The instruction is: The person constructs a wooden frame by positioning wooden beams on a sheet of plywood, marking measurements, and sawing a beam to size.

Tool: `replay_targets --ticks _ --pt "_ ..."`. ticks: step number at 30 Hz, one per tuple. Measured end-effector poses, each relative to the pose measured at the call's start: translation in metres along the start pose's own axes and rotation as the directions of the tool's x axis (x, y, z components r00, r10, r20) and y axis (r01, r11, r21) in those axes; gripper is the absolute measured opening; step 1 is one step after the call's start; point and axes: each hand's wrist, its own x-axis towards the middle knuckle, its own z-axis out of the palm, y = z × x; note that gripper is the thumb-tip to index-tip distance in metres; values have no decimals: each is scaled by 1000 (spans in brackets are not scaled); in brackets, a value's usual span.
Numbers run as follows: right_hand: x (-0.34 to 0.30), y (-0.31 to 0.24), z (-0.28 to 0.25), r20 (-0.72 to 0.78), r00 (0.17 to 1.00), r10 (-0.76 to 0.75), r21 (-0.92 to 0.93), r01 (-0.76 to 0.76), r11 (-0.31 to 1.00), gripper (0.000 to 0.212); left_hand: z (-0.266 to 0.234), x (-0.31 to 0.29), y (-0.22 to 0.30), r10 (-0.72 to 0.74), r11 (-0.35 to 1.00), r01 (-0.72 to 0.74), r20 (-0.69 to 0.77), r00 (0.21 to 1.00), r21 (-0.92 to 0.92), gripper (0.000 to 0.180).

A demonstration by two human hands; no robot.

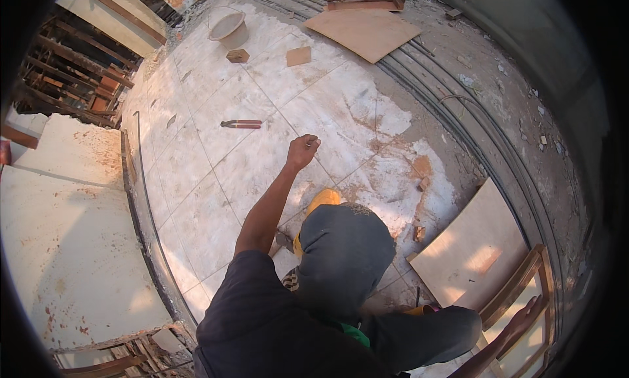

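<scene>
My left hand [303,151] reaches out over the dusty tiled floor [255,165], fingers curled closed. Something small and pale may show at its fingertips, too small to name. Ahead and to its left, a pair of pincers with red handles [241,124] lies on the tiles. At the lower right my right hand [524,316] rests against a brown wooden frame [547,280], its fingers stretched out. Between the arms are my bent knees in dark trousers [347,253] and a yellow boot [322,198]. A plywood board [468,237] lies beside the frame.
Farther off are a bucket [229,31], two small wood pieces [299,56] and another plywood sheet [367,32]. Long dark rods [452,119] run along the right over rubble. At the left, a pale slab [72,247] borders the tiles, with openings showing timbers [72,60].
</scene>
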Motion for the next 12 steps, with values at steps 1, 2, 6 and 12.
replay_targets --ticks 1,2,6,12 --pt "20 -21 -1 17 999 -34 -16 34 999 53 -11 11 -28 -52 998 54 -93 994 20 35" --pt "35 -47 1 46 997 -66 -27 67 997 53 -32 26 -57 -49 993 66 -169 984 97 34" --pt "79 -237 65 262 913 -312 191 268 944 46 -131 69 -176 -12 948 168 -498 867 270 29" --pt "55 -618 206 515 501 -695 275 671 688 44 -211 134 -298 -294 667 699 -772 564 257 48"
